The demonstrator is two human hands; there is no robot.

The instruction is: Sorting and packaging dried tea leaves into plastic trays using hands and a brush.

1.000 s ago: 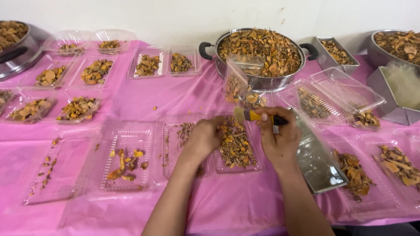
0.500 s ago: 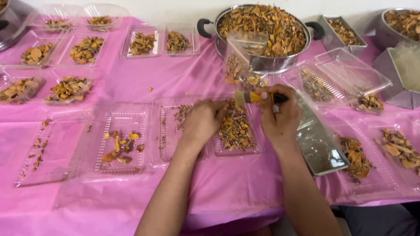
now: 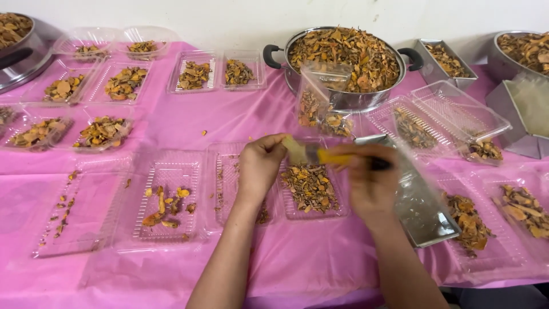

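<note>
The left hand [image 3: 260, 166] has its grip pinched together on a small pale piece [image 3: 295, 150], thumb and fingertips closed on its left end. The right hand [image 3: 370, 184] is blurred; its grip is curled shut around a tool with a yellow and black handle [image 3: 343, 159], whose pale end meets the piece just right of the left fingers. Both are held above a clear plastic tray [image 3: 311, 189], ribbed and shallow, which lies near the middle of the table and carries a loose heap of dry orange-brown slices.

Left of it lies another clear tray [image 3: 166, 200] with only a few orange slices, and further left a flat lid scattered with crumbs. Just right of the right hand a shiny steel scoop [image 3: 426, 212] rests on the pink cloth [image 3: 189, 126], a thin, slightly wrinkled plastic sheet that covers the table. Beyond the scoop, on the near right, more trays hold brown slices.

On the far side stands a round steel pot [image 3: 349, 63] with black handles, heaped with the same dried slices, and a clear bag [image 3: 320, 106] leans against its front, partly filled. Rows of small filled trays line the far left.
</note>
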